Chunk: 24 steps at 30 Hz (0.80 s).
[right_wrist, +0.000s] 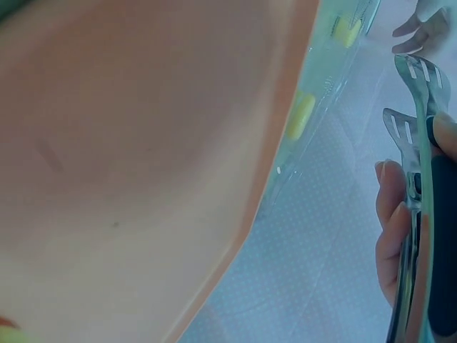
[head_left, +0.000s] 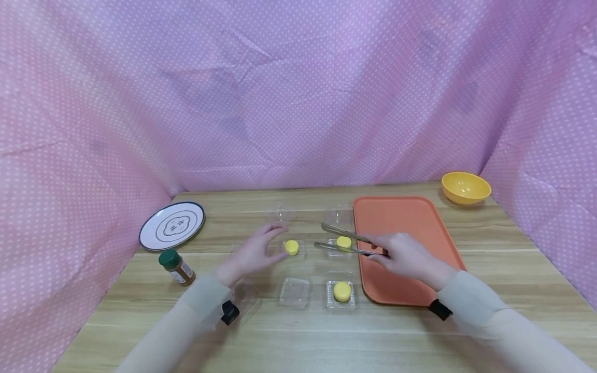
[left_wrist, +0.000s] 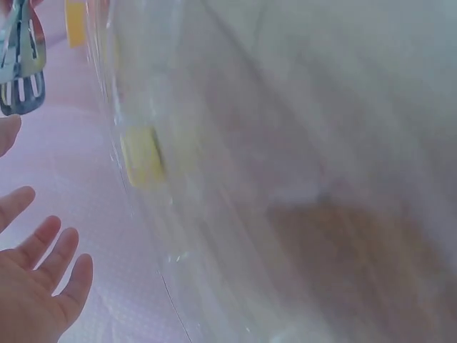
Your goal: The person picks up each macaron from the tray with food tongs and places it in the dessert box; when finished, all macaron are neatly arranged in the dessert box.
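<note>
My right hand (head_left: 406, 256) grips metal tongs (head_left: 342, 232) with slotted ends, also seen in the right wrist view. The tongs' ends are spread apart and overlap a small round yellow cake (head_left: 344, 242) in a clear plastic box. My left hand (head_left: 254, 254) has its fingers spread and holds nothing. It is beside another yellow cake (head_left: 292, 247), fingertips close to that cake's clear box (head_left: 301, 254). A third yellow cake (head_left: 342, 291) sits in an open clear box nearer the front. In the left wrist view, the left hand's fingers (left_wrist: 53, 261) are apart.
An orange tray (head_left: 396, 220) lies under my right hand. One clear box (head_left: 295, 292) at the front centre has no cake in it. A green-capped jar (head_left: 177, 267) and white plate (head_left: 173, 226) stand left; a yellow bowl (head_left: 466, 189) sits at the back right.
</note>
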Each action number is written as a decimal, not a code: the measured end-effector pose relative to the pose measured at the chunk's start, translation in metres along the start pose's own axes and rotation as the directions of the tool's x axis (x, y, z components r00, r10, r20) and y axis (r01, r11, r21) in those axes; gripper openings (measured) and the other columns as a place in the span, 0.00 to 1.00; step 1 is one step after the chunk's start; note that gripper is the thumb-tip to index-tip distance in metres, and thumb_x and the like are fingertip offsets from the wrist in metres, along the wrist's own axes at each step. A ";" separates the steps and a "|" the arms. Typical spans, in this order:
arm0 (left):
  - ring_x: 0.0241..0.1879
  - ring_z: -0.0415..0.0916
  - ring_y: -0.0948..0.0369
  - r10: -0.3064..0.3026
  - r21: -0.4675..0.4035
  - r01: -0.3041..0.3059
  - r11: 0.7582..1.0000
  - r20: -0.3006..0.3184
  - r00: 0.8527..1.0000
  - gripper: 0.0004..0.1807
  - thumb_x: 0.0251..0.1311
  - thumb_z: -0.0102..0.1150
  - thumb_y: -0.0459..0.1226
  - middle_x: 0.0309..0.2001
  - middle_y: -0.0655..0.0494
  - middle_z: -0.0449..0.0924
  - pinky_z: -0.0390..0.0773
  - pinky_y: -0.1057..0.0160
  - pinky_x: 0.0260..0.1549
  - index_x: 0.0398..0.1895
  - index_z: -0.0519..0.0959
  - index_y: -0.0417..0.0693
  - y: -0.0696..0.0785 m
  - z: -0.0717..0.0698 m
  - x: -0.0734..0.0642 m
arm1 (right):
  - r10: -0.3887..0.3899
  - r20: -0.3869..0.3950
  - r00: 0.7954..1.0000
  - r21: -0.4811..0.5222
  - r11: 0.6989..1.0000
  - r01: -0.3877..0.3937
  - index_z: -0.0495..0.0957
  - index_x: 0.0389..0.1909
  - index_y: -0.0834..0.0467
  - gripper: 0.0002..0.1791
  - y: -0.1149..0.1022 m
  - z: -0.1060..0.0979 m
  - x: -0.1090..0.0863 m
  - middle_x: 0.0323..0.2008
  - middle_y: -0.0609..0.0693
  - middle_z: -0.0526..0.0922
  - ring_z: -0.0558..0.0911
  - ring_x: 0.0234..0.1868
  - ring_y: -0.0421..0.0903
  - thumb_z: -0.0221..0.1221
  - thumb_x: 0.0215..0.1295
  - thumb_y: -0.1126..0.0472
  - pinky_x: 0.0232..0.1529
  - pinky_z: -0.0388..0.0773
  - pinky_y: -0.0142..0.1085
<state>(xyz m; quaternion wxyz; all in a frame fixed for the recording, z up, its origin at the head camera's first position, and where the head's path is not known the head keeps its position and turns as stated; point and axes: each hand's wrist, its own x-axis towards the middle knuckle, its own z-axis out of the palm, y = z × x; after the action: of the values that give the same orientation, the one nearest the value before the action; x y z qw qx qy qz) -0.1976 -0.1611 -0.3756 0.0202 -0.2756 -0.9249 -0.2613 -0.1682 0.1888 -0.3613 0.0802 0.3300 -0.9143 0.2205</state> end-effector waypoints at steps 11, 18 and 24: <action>0.60 0.69 0.51 0.069 -0.003 -0.069 0.998 0.053 0.996 0.32 0.54 0.67 0.42 0.61 0.48 0.69 0.71 0.50 0.59 0.62 0.70 0.44 0.017 0.006 -0.023 | 0.016 -0.047 0.999 -0.003 1.000 -0.016 0.79 0.53 0.59 0.22 0.005 -0.006 -0.017 0.27 0.44 0.81 0.66 0.18 0.28 0.67 0.54 0.62 0.16 0.66 0.25; 0.61 0.67 0.51 0.067 -0.028 -0.063 0.998 0.140 0.988 0.37 0.52 0.68 0.45 0.63 0.49 0.67 0.70 0.49 0.61 0.65 0.67 0.45 0.024 0.008 -0.035 | 0.026 -0.045 0.999 0.007 1.000 -0.025 0.79 0.53 0.59 0.23 0.007 -0.009 -0.026 0.28 0.43 0.81 0.66 0.19 0.28 0.67 0.54 0.63 0.17 0.67 0.24; 0.60 0.69 0.53 0.128 0.035 -0.136 0.990 0.182 0.975 0.41 0.49 0.70 0.48 0.62 0.49 0.68 0.70 0.52 0.61 0.66 0.67 0.44 0.026 0.011 -0.043 | 0.021 -0.056 0.998 0.000 1.000 -0.021 0.79 0.52 0.60 0.22 0.010 -0.009 -0.034 0.28 0.43 0.81 0.65 0.19 0.27 0.67 0.54 0.63 0.16 0.65 0.24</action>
<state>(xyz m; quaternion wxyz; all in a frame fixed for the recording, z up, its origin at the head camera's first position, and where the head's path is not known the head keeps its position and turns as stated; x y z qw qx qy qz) -0.1464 -0.1584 -0.3810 -0.0395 -0.3583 -0.9085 -0.2114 -0.1485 0.2191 -0.3667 0.1036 0.3139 -0.9152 0.2306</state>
